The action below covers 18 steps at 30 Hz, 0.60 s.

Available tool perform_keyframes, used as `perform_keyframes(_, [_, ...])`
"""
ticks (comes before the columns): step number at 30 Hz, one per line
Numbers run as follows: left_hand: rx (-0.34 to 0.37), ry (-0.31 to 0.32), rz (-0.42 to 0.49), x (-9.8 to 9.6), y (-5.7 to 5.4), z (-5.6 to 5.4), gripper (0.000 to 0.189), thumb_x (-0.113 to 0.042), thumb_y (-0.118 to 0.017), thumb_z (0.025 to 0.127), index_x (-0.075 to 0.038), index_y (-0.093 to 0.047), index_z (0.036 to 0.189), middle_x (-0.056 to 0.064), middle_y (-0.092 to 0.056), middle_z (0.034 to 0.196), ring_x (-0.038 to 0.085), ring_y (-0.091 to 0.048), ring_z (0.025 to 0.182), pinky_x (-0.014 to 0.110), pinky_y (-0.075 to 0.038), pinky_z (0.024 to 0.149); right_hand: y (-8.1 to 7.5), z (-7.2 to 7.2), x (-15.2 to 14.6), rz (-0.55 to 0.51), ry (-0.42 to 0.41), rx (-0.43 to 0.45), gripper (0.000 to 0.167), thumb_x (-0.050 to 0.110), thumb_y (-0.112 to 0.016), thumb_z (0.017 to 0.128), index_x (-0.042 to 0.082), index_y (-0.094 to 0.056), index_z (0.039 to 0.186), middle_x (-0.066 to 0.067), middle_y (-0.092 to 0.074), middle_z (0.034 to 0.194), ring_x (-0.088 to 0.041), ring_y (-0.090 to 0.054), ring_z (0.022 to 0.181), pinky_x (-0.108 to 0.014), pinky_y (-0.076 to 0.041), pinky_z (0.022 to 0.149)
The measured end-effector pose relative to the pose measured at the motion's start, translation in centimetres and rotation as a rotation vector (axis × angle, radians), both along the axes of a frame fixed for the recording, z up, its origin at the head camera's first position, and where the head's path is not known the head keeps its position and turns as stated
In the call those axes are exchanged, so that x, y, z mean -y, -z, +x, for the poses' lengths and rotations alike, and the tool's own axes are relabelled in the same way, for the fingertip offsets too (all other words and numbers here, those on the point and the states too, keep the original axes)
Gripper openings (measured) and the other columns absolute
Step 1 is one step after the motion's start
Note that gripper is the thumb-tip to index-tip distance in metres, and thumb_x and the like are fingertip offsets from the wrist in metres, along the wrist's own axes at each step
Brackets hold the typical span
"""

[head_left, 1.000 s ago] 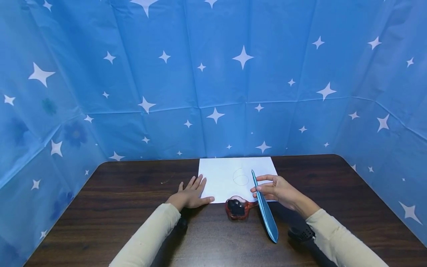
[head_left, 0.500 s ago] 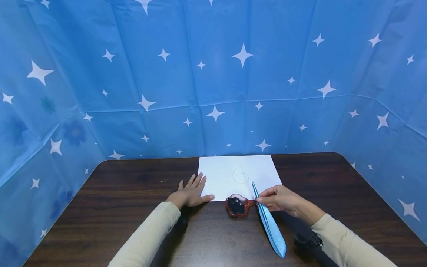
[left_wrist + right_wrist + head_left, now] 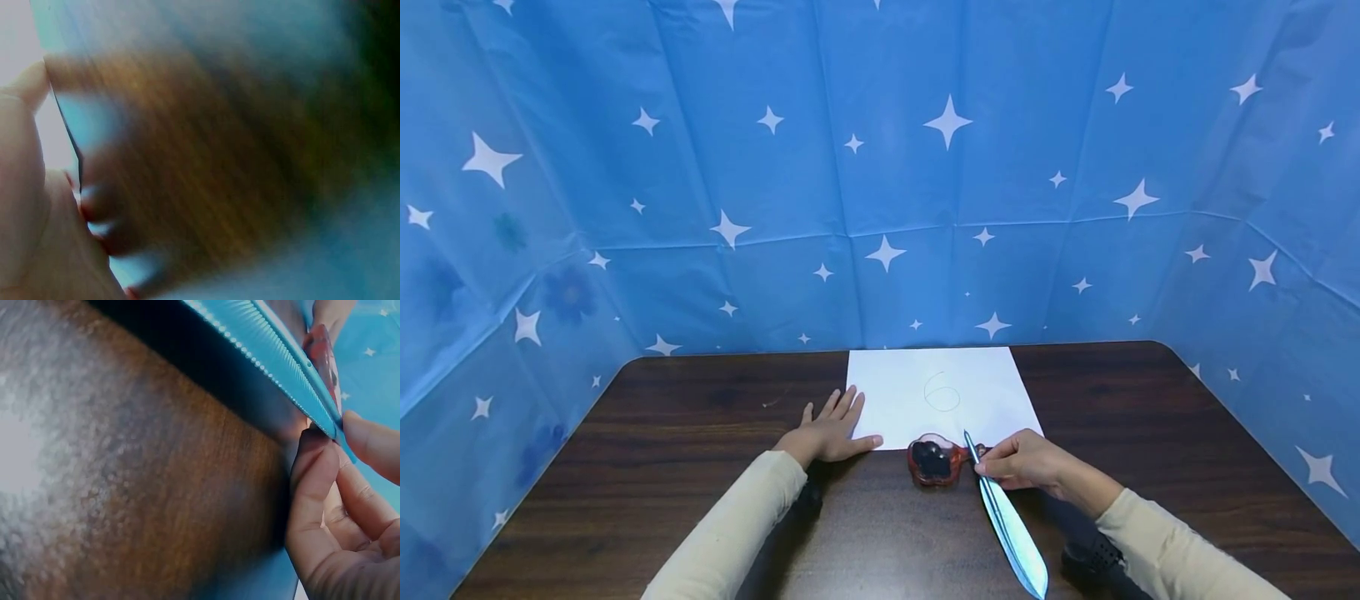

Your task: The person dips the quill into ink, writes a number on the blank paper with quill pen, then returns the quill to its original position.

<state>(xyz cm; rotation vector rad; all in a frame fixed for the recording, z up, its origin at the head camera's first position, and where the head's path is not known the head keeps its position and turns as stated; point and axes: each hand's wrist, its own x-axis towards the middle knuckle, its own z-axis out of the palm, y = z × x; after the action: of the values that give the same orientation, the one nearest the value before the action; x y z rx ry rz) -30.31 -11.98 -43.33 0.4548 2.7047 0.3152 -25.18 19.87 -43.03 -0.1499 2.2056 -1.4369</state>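
Observation:
My right hand (image 3: 1033,462) pinches a blue feather-shaped pen (image 3: 1017,537) between thumb and fingers, near its pointed end. That tip stands beside a small red-brown glossy pot (image 3: 935,460) with a dark middle and a short stem toward my right hand. In the right wrist view the ribbed feather pen (image 3: 275,359) slants down into my fingers, with part of the red-brown pot behind it. My left hand (image 3: 829,435) lies with spread fingers at the left edge of a white sheet of paper (image 3: 887,383), which bears a thin pencil-like curve resembling a 6.
A dark wooden table (image 3: 700,483) carries everything. Behind it and at both sides hangs a blue curtain (image 3: 775,183) with white stars. Black wrist devices show under both forearms.
My right hand has moved down toward me, off the drawn curve, taking the feather pen's tip from the paper to beside the red-brown pot. My left hand has stayed in place.

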Motion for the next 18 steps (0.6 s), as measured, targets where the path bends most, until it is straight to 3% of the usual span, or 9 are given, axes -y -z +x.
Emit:
perform_keyframes(5, [0.009, 0.000, 0.023, 0.0, 0.0, -0.2, 0.087, -0.063, -0.039, 0.095, -0.012, -0.004, 0.156, 0.008, 0.004, 0.162, 0.030, 0.003, 0.148, 0.062, 0.003, 0.112, -0.2, 0.2, 0.3, 0.055, -0.020, -0.058, 0.023, 0.013, -0.069, 0.088, -0.007, -0.072, 0.100, -0.002, -0.069, 0.083, -0.013, -0.063, 0.076, -0.038, -0.057, 0.075])
perform_keyframes(11, [0.015, -0.001, 0.028, 0.3, 1.1, -1.0, 0.095, -0.074, -0.034, 0.089, -0.015, 0.000, 0.156, 0.004, 0.009, 0.162, 0.028, 0.008, 0.148, 0.061, 0.006, 0.112, -0.2, 0.2, 0.4, 0.086, -0.017, -0.078, 0.021, 0.013, -0.070, 0.088, -0.005, -0.073, 0.098, -0.001, -0.068, 0.079, -0.012, -0.062, 0.073, -0.037, -0.057, 0.072])
perform_keyframes(18, [0.019, 0.000, 0.066, 0.4, 0.7, -0.8, 0.093, -0.069, -0.040, 0.090, -0.011, -0.005, 0.156, 0.009, 0.004, 0.162, 0.032, 0.004, 0.147, 0.063, 0.006, 0.111, -0.1, 0.2, 0.4, 0.073, -0.030, -0.080, 0.022, 0.013, -0.070, 0.087, -0.007, -0.073, 0.097, -0.002, -0.069, 0.079, -0.012, -0.062, 0.072, -0.037, -0.057, 0.072])
